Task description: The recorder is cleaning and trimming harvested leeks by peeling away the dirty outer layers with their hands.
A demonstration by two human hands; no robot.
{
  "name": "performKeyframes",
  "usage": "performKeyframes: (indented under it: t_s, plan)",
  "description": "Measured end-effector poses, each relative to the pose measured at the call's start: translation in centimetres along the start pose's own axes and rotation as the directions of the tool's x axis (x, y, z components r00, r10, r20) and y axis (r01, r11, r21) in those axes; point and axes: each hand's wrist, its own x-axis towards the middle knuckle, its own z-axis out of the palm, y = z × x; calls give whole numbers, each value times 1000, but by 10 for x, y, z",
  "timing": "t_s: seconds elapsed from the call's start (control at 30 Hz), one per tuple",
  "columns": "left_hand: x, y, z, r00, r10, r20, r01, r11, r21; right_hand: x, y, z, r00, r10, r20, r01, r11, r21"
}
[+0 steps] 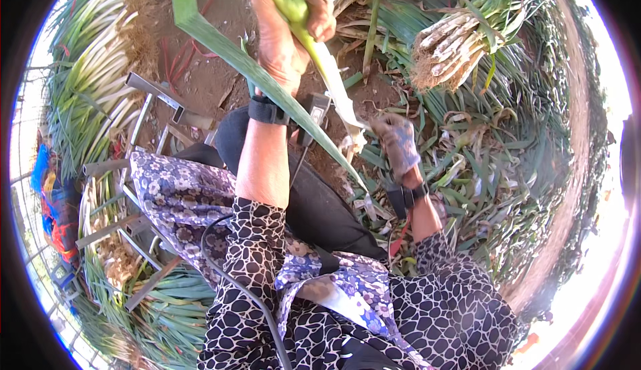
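My left hand point(287, 46), bare, is wrapped round a thick leek point(328, 70) just below its green leaves. The leek slants down to the right, its white shank ending in a ragged, dirty root end point(352, 144). One long green leaf point(247, 70) folds over and hangs down across my left wrist. My right hand point(396, 144) wears a stained, light-coloured glove. Its fingers are curled closed beside the root end, and whether they pinch a strip of skin is too blurred to tell. Dark straps circle both wrists.
A bundle of leeks point(454, 43) lies at the upper right on strewn leaves point(494, 170). More leeks point(93, 83) are stacked on the left. A metal frame point(143, 143) stands left of my knees. Red string point(179, 63) lies on the bare soil.
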Motion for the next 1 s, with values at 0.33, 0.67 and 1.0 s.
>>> performKeyframes:
  t_s: [0.33,0.67,1.0]
  plan:
    - [5,13,-7,995,90,48,-85,993,-85,-120,130,-44,898,402,-179,-424,900,-100]
    - [1,-8,16,994,36,-103,-45,995,-90,58,-106,-15,933,-354,-71,333,920,-208]
    - [3,2,1,996,8,90,10,980,-201,39,2,1,975,-219,42,221,974,-50]
